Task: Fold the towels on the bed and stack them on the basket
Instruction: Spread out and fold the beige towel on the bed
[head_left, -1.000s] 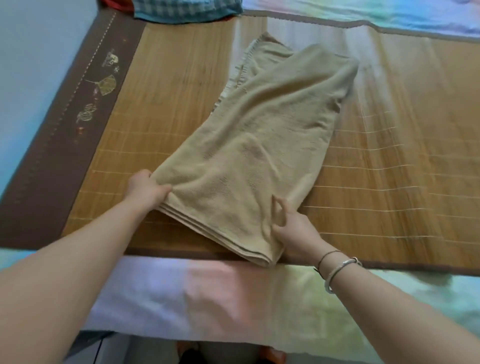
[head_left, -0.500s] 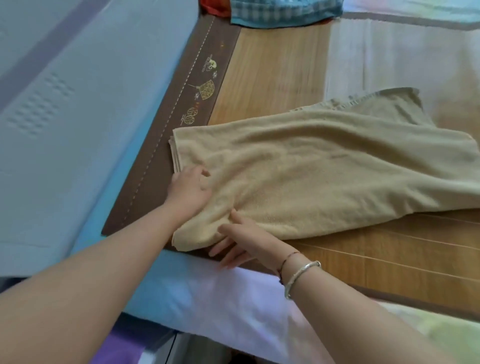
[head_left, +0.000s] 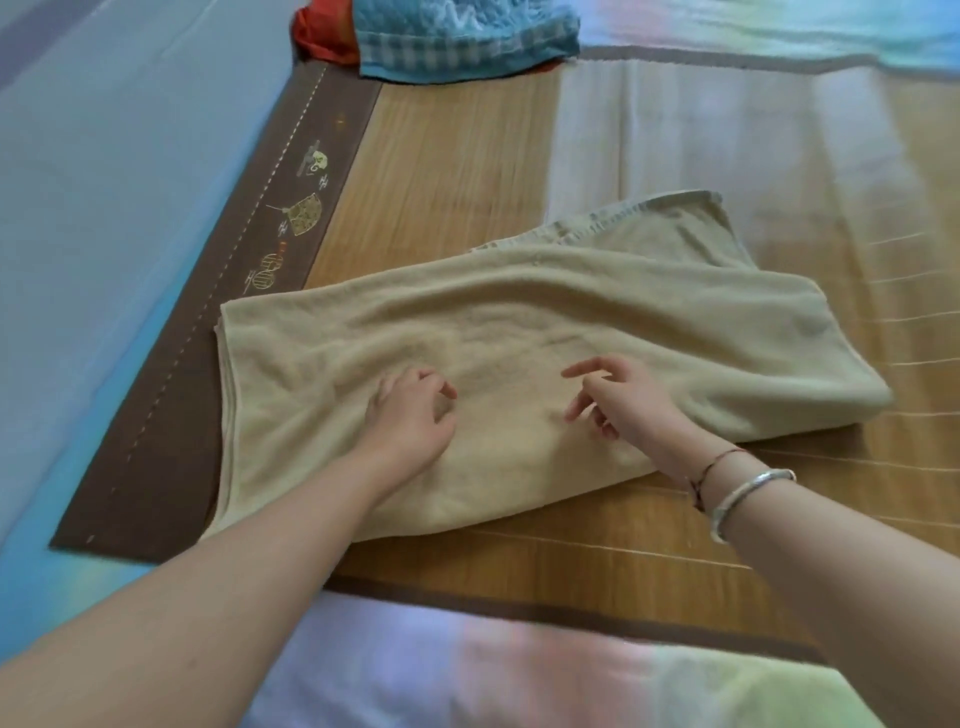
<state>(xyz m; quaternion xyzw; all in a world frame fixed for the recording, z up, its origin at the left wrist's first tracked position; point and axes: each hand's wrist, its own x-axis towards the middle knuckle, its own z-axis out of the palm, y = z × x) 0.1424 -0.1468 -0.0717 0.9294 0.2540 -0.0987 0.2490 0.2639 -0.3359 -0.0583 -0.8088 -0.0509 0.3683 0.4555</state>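
The beige towel (head_left: 519, 374) lies folded lengthwise across the bamboo mat (head_left: 467, 171) on the bed, its layered short end over the mat's brown border (head_left: 171, 415) and its far end bunched and uneven, with a hemmed under-layer sticking out beyond the top edge. Both hands are over its middle with no grip on the cloth: the left hand (head_left: 410, 415) has its fingers loosely curled, and whether it touches the towel I cannot tell; the right hand (head_left: 618, 397), just beside it, has its fingers spread and relaxed. Away from the hands, at the head of the mat, a blue checked cloth (head_left: 462, 36) lies on something red (head_left: 322, 36). No basket is in view. Likely risk: folding now would lock in the skewed far end, giving a lopsided bundle that stacks badly.
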